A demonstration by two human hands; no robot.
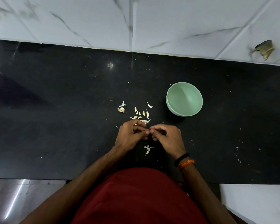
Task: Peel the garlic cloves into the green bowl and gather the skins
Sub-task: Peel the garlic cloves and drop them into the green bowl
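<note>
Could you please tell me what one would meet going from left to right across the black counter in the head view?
Garlic root stub → pile of garlic cloves → loose curved skin → green bowl. The hands and the skin beneath them overlap this span, so I left them out.

kitchen: black counter (71, 110), tiled wall (168, 21)

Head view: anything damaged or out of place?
Yes. The white tiled wall has a broken hole at upper right, just above the black counter. White specks litter the counter right of the hands.
</note>
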